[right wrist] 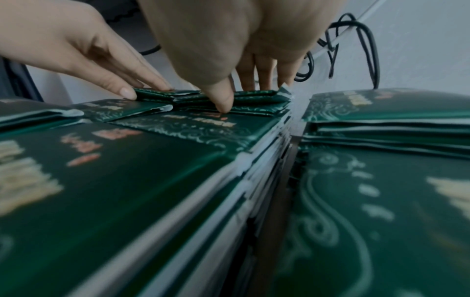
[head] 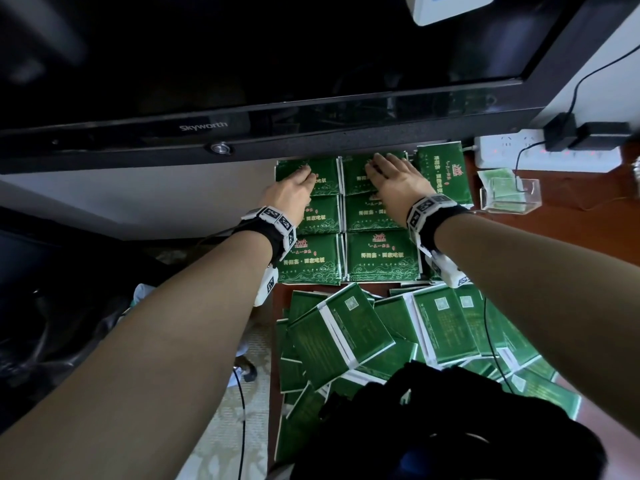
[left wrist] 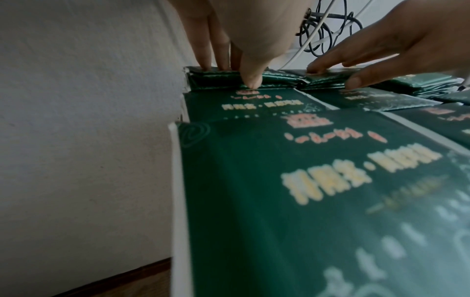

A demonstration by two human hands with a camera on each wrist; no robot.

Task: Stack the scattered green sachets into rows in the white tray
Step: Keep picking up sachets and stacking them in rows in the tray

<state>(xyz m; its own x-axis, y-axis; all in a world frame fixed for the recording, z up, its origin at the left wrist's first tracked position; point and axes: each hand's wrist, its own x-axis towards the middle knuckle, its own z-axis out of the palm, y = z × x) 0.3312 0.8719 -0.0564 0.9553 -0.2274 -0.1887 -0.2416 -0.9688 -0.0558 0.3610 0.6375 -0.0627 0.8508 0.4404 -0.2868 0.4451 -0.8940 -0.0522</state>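
Note:
Green sachets stand in neat stacks, in rows, inside the white tray (left wrist: pixel 176 191). My left hand (head: pixel 303 176) lies on the far-left stack (head: pixel 327 185), fingers straight on top and thumb (left wrist: pixel 250 81) against its near edge. My right hand (head: pixel 382 171) rests the same way on the far-middle stack (head: pixel 356 178), thumb (right wrist: pixel 223 105) at the front edge and fingers on top toward the back. Both top bundles sit slightly raised above the rows nearer me. A loose heap of scattered sachets (head: pixel 346 334) lies on the table in front of the tray.
A black TV (head: pixel 207 128) overhangs the far row, close above my hands. To the right are a white power strip (head: pixel 512 154), a clear plastic box (head: pixel 509 197) with green packets, and brown table top (head: pixel 571 230). Cables (left wrist: pixel 325 34) hang behind the tray. A black object (head: pixel 450 427) lies nearest me.

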